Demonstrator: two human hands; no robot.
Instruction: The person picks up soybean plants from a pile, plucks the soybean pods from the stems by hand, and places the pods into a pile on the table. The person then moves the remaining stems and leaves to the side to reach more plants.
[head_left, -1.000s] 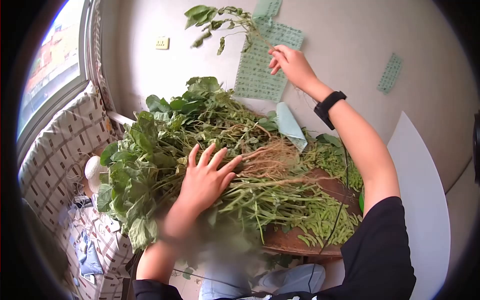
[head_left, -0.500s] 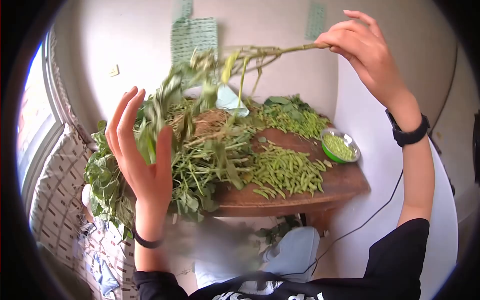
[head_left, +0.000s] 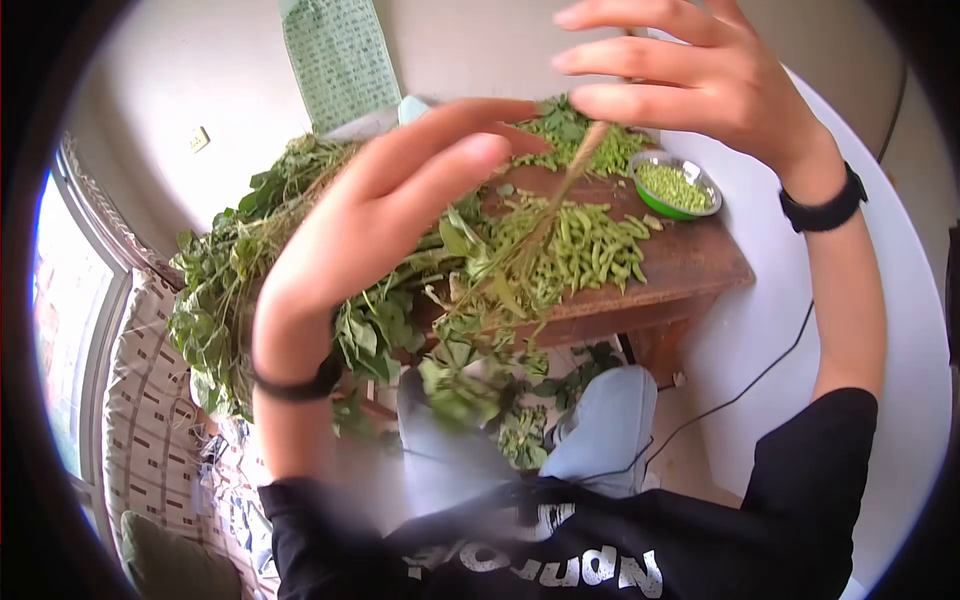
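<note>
Head view: plant stalk (head_left: 588,150) swung down

Stalk: now steep, leafy end (head_left: 465,385) hanging past table (head_left: 690,272) edge.
Right hand (head_left: 715,85): fingers spread, beside stalk; grip unclear.
Left hand (head_left: 365,215): open, apart from right; stalk seemingly within reach.

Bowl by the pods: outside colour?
The bowl is bright green outside, best seen in the head view.

A patterned sofa (head_left: 150,400) (brown dashes on white) sits below a bright window (head_left: 75,330).
</note>
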